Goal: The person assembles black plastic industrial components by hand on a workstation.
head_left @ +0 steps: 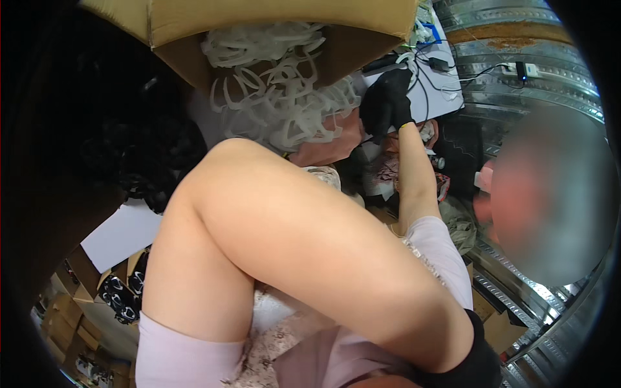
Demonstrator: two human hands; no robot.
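Note:
My left arm is bent across the picture, its elbow high and its forearm running down to the lower right. Only the black glove cuff of my left hand (pixel 480 352) shows at the lower edge; the fingers are out of sight. My right arm reaches forward, and my right hand (pixel 387 103) in a black glove is by the edge of a white tabletop (pixel 437 90). Its fingers merge into dark shapes, so any grip is unclear. Beside it lies a heap of translucent white curved plastic pieces (pixel 284 90), spilling out of a cardboard box (pixel 284 14).
Black curved items (pixel 142 149) are piled at the left, above a white board (pixel 123 233). Cartons with black-and-white items (pixel 119 297) stand lower left. Cables and a power strip (pixel 521 70) are at the upper right, near a metal wall. A blurred patch (pixel 550 194) covers the right side.

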